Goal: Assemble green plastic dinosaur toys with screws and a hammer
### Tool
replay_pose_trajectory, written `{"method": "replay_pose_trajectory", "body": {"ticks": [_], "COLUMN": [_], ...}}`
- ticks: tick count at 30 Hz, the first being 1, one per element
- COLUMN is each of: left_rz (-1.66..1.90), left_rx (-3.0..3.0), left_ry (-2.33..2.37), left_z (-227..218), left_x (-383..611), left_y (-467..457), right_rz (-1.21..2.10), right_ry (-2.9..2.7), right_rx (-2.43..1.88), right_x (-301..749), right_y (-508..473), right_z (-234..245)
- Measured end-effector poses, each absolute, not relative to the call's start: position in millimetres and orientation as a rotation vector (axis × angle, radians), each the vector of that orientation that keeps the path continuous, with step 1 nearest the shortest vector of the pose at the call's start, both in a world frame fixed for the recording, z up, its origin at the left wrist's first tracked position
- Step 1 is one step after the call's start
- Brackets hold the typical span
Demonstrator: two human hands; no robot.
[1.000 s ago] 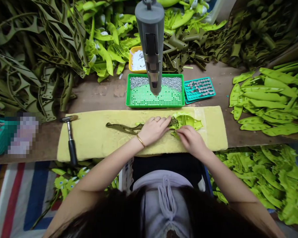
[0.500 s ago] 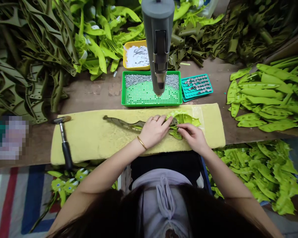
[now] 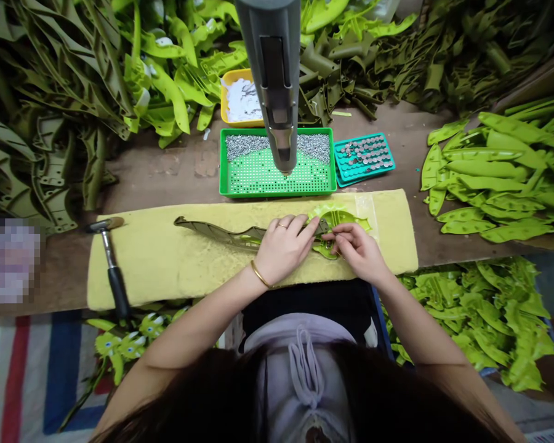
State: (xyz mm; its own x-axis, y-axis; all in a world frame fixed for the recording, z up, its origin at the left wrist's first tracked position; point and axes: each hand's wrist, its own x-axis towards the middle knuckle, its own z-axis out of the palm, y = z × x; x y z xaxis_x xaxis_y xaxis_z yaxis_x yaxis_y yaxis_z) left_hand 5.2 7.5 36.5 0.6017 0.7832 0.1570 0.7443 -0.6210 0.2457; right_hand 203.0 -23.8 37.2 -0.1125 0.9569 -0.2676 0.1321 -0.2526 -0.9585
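Observation:
On a yellow padded cloth (image 3: 152, 264), my left hand (image 3: 287, 249) is closed over a long, curved olive-brown plastic strip (image 3: 212, 231), holding it down. The strip's right end lies over a bright green molded plastic part (image 3: 351, 219), seen with its hollow side up. My right hand (image 3: 361, 251) is at that end, thumb and fingers pinched together over the join. Whatever is between those fingertips is too small to make out. To the left, a hammer (image 3: 115, 280) with a black grip lies across the cloth's end.
A grey power screwdriver (image 3: 277, 80) hangs over a green tray (image 3: 223, 172) of small screws. Beside it sit a teal tray (image 3: 364, 159) with round metal pieces and a yellow tray (image 3: 224, 111) of white pieces. Piles of olive parts (image 3: 60, 123) and green parts (image 3: 498, 178) surround the bench.
The view has shifted slightly. The olive strip's free left end has moved a little left against the cloth. My right fingers have shifted slightly at the join; my left hand keeps its hold.

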Motion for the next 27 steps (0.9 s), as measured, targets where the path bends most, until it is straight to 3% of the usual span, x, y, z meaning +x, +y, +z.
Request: {"method": "replay_pose_trajectory", "body": {"ticks": [11, 16, 20, 27], "left_rz": [0.335, 0.136, 0.172, 0.314], "left_rx": [2.672, 2.654, 2.579, 2.552], "left_ry": [1.325, 1.449, 1.389, 1.409], "left_z": [30.3, 47.3, 43.0, 26.7], "left_x": [6.0, 18.5, 13.5, 5.6], "left_y": [0.9, -4.4, -0.5, -3.9], "right_rz": [1.409, 1.162, 0.927, 1.132], "right_ry": [-1.252, -1.482, -1.708, -1.555], "right_rx": [-1.49, -1.563, -1.503, -1.455], "right_x": [204.2, 205.5, 211.9, 218.0], "right_y": [-22.2, -25.3, -21.5, -13.6], "right_z": [35.6, 37.7, 40.5, 41.2]}}
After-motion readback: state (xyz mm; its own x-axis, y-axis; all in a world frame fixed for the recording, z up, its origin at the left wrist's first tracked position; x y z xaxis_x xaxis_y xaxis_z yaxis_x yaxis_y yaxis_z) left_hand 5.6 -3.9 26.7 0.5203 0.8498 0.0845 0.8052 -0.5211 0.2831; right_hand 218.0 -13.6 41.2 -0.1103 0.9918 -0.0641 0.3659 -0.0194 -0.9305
